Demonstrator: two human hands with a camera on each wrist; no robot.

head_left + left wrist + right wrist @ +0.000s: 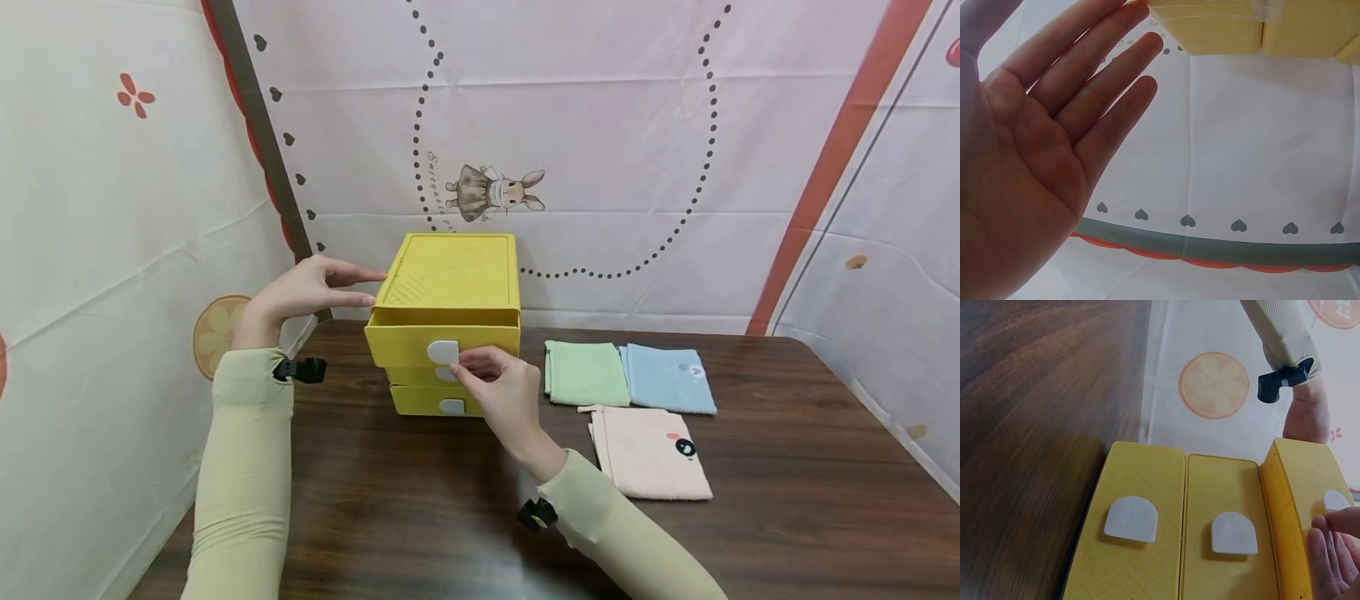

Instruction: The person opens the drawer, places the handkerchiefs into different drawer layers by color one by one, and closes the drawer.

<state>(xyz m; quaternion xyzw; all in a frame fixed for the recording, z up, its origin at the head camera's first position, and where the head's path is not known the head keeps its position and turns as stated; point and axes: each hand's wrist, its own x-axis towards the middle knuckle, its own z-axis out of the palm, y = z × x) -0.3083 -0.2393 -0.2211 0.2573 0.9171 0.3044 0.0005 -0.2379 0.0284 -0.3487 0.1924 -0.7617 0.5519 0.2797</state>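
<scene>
A yellow three-drawer box stands on the dark wooden table, its top drawer pulled partway out. My right hand pinches the white handle of that drawer between thumb and fingers. In the right wrist view the two lower drawers sit flush, each with a white rounded handle. My left hand is at the box's upper left side, fingertips right at its edge. Its fingers are extended in the left wrist view.
Right of the box lie a folded green cloth, a folded blue cloth and a folded pale pink cloth. A printed fabric backdrop rises behind the table and along both sides.
</scene>
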